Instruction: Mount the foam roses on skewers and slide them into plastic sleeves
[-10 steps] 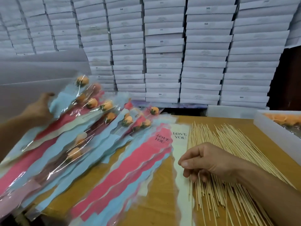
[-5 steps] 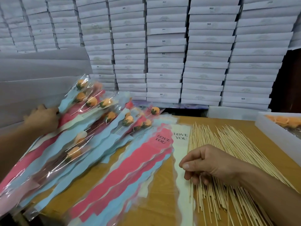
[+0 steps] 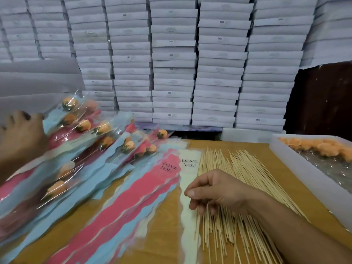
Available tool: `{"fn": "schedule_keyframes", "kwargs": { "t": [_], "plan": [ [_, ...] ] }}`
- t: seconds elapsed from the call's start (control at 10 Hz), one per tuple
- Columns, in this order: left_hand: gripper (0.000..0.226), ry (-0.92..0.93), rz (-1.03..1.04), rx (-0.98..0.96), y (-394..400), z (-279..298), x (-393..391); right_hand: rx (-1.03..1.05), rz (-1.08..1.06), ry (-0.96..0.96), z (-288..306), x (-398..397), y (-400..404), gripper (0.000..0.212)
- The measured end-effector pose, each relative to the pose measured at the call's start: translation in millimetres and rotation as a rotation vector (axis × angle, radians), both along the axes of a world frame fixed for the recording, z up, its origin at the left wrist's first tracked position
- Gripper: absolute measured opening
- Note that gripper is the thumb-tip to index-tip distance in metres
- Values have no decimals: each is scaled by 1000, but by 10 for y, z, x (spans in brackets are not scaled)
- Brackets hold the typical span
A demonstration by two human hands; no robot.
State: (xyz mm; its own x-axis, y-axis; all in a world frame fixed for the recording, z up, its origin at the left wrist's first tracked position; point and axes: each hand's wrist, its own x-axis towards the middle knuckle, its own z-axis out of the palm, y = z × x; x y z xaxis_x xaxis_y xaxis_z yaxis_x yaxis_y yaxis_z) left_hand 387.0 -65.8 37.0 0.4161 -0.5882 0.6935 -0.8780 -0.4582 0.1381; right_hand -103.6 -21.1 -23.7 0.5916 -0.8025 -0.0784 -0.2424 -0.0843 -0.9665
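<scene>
Bamboo skewers [image 3: 247, 168] lie in a loose heap on the right half of the wooden table [image 3: 276, 164]. My right hand [image 3: 215, 191] sits on the heap's left edge. Its fingers curl down and its thumb is against the index finger, pinching a skewer [image 3: 196, 225] that juts out below. Empty "LOVE YOU" sleeves [image 3: 148, 197] in pink, blue and cream fan out in the middle. To the left is a slanted pile of sleeved orange foam roses [image 3: 85, 126]. My left hand [image 3: 21, 136] rests on that pile's upper left edge. Loose orange roses [image 3: 323, 149] fill a white tray.
The white tray [image 3: 297, 168] runs along the table's right side. A wall of stacked white flat boxes [image 3: 171, 73] stands close behind the table. Grey sheets [image 3: 38, 82] lean at the back left. A dark panel [image 3: 323, 101] is at the far right.
My left hand has come down from behind the sleeved-rose pile onto its upper left edge, and the pile has settled lower. My right hand stays on the skewers.
</scene>
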Motion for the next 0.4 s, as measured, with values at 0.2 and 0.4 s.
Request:
{"fn": "schedule_keyframes", "kwargs": {
  "t": [0.2,0.4],
  "plan": [
    [28,204,-701,-157,253,93,-1998,-54,64,4,117,-76,-5,4],
    [9,645,-962,198,269,-379,-3595,-28,187,56,131,-165,-4,11]
  ]
}}
